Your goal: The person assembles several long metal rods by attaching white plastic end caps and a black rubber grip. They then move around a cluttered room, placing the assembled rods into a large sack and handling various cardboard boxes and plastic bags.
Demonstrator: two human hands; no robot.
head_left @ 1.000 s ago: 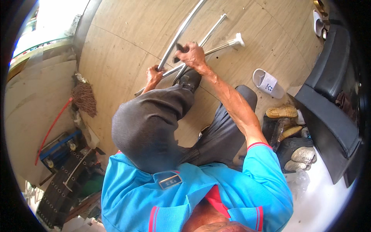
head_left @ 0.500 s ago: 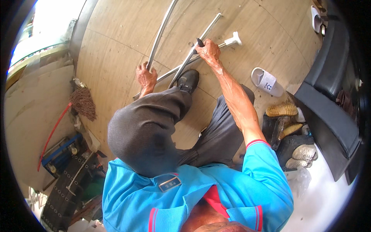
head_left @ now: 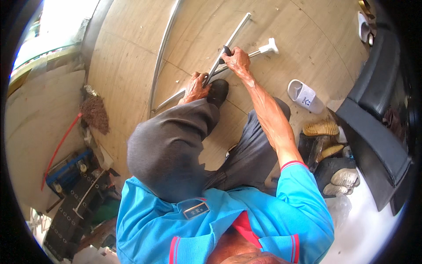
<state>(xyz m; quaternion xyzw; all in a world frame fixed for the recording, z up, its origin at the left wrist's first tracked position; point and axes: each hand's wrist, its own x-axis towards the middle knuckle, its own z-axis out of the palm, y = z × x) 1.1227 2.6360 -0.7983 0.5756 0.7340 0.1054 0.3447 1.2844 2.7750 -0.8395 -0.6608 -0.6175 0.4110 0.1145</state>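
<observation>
A short silver metal bar slants over the floor in front of my left shoe. My left hand is closed around its near end, beside the black shoe. Farther up, my right hand grips a small black piece pressed against the bar; its kind is mostly hidden by my fingers. A pole with a white T-shaped end crosses beneath the bar and shows again left of my left hand. To the left, a long thin metal strip lies on the floor, untouched.
A white slipper lies right of my arm. Several shoes crowd beside a black padded seat. At left are a red-handled mop, a board against the wall, and a dark perforated strip among clutter.
My left hand has let go of the long strip and moved right onto the short bar. That strip now lies farther left. My right hand has barely moved.
</observation>
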